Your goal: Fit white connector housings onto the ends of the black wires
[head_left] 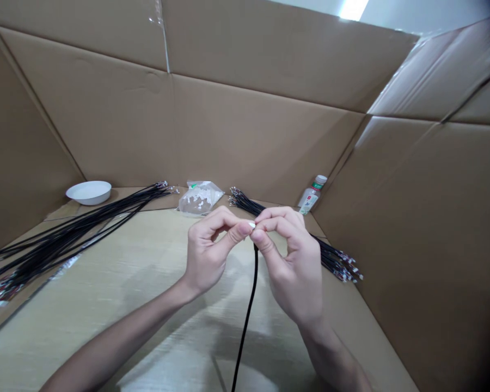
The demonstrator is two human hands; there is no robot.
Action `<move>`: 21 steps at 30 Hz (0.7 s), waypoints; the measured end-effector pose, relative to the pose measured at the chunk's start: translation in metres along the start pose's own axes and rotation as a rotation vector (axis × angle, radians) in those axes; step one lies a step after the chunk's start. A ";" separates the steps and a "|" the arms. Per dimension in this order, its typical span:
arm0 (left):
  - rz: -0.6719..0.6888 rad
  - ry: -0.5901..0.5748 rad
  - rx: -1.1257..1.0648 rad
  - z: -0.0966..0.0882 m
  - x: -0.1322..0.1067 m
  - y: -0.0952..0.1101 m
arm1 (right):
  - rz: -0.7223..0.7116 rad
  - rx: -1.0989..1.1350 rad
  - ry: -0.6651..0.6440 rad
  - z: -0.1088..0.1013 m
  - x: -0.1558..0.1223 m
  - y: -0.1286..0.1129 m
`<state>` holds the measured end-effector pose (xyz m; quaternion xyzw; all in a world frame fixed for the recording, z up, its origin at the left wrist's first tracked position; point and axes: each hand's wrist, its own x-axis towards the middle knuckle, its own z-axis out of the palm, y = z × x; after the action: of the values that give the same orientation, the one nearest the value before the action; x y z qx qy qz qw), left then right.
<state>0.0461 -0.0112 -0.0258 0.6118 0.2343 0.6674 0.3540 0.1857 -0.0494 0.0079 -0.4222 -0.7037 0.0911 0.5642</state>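
In the middle of the head view my two hands meet at their fingertips above the table. My left hand [210, 253] is closed, pinching a small white connector [251, 224] between thumb and index finger. Pressed against it from the other side, my right hand [292, 261] is closed too, its thumb and fingers at the end of a black cable [251, 299]. The cable hangs down from the fingertips toward the near edge of the view. Fingers hide the wire ends and most of the connector.
A bundle of black cables [77, 234] lies at the left, another bundle [337, 258] behind my right hand. Along the back stand a white bowl [89, 193], a clear bag of white pieces [200, 197] and a bottle [311, 195]. Cardboard walls [261, 136] enclose the table [147, 277].
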 end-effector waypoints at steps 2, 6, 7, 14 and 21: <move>0.011 0.001 0.016 0.000 0.001 -0.001 | -0.017 -0.024 0.009 0.002 0.000 0.002; -0.138 0.004 -0.132 0.002 0.003 -0.002 | -0.042 -0.025 0.038 0.003 0.002 0.004; -0.212 0.009 -0.208 0.002 0.003 -0.001 | -0.050 -0.018 0.050 0.003 0.002 0.004; -0.540 0.079 -0.545 0.004 0.003 0.009 | -0.142 -0.063 0.123 0.006 0.004 0.003; -0.547 0.104 -0.521 0.005 0.004 0.010 | -0.232 -0.187 0.169 0.011 0.002 0.002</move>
<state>0.0489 -0.0147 -0.0154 0.3813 0.2289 0.6159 0.6504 0.1773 -0.0432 0.0042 -0.3952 -0.7030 -0.0764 0.5863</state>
